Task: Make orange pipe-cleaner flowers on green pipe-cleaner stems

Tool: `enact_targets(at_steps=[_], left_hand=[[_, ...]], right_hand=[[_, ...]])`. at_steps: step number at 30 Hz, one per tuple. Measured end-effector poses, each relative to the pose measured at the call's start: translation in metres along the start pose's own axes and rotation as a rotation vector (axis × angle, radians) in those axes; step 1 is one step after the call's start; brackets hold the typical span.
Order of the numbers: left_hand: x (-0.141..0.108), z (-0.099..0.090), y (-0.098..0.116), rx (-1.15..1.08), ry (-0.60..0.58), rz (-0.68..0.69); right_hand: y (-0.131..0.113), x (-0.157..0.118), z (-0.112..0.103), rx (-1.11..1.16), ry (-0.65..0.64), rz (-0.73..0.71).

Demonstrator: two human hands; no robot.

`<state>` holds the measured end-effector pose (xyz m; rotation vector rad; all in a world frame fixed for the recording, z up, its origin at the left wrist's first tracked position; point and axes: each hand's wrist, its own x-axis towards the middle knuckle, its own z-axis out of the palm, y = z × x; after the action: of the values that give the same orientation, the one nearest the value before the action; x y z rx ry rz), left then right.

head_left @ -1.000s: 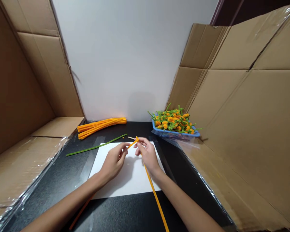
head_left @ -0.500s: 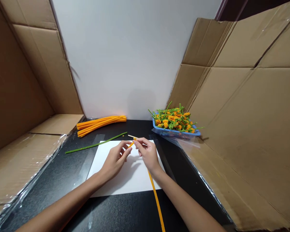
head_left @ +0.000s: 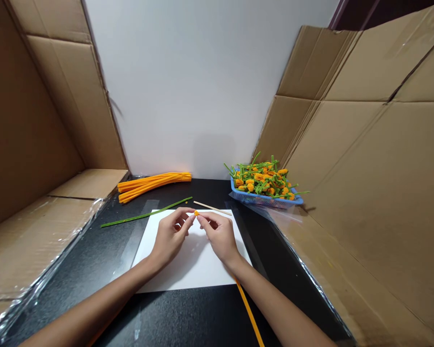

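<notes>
Above the white sheet of paper (head_left: pixel 195 270), my left hand (head_left: pixel 173 233) and my right hand (head_left: pixel 220 236) meet at the fingertips. Both pinch a small coiled piece of orange pipe cleaner (head_left: pixel 196 212) between thumb and forefinger. A long orange pipe cleaner (head_left: pixel 249 311) runs out from under my right wrist toward the front edge; whether it joins the coil is hidden. Just beyond my fingers lies a thin pale wooden stick (head_left: pixel 211 207). Green pipe cleaners (head_left: pixel 144 217) lie slantwise at the left, partly over the paper's corner.
A bundle of orange pipe cleaners (head_left: pixel 154 185) rests at the back left. At the back right stands a blue basket (head_left: pixel 264 198) heaped with orange-and-green pipe cleaner flowers. Cardboard walls (head_left: pixel 376 159) flank the black table (head_left: pixel 169 318), with a white wall behind.
The wooden stick, earlier at my right fingertips, now lies on the table and paper. The orange pipe cleaner at my fingers has become a small coil held by both hands.
</notes>
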<state>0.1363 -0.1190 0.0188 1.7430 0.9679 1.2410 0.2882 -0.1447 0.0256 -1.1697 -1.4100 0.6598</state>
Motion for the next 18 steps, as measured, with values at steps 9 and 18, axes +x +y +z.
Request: enact_targets(at_steps=[9,18], left_hand=[[0.0,0.0007,-0.0003,-0.056,0.009,-0.017],[-0.0021,0.0,-0.001,-0.037,0.033,-0.012]], right_hand=[[-0.0002,-0.0006,0.0008,0.047,-0.032,0.034],[-0.0014,-0.0036,0.0014,0.022,-0.054,-0.01]])
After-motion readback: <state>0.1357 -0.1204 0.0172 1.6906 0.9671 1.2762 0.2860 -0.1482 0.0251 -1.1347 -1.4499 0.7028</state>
